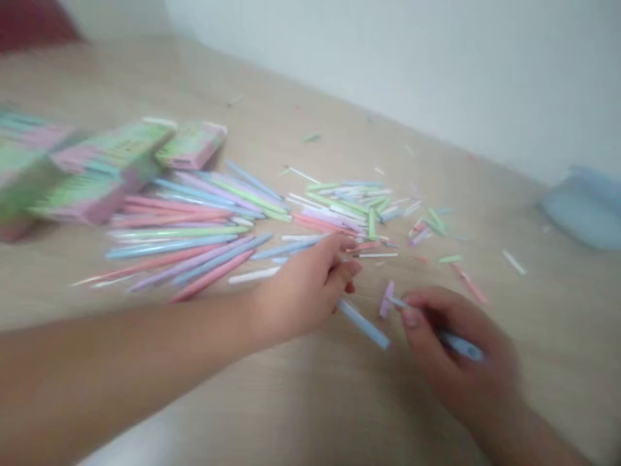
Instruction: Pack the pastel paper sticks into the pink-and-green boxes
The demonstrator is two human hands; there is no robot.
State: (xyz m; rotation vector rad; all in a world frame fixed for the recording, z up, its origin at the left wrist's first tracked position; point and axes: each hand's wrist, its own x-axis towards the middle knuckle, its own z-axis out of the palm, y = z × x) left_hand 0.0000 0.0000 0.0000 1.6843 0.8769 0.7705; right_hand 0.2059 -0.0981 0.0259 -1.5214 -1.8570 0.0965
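My left hand [310, 285] reaches over the near edge of a loose heap of pastel pen parts [339, 200]. Its fingers are curled, and blur hides what they grip. A light blue tube [363, 323] sticks out from under its thumb side; whether it is held or lies on the table I cannot tell. In my right hand [460, 349], closed in a pinch, is a light blue pen [463, 346] with its thin tip pointing left. Just past that tip is a short purple piece [387, 299], like a cap; contact is unclear.
Long pastel pens [179, 246] lie fanned out at left. Behind them are several green and pink boxes [191, 145]. A pale blue bag-like thing [582, 207] rests at right by the white wall [412, 71]. Small scraps dot the wooden table [310, 401]. A red object [33, 26] shows top left.
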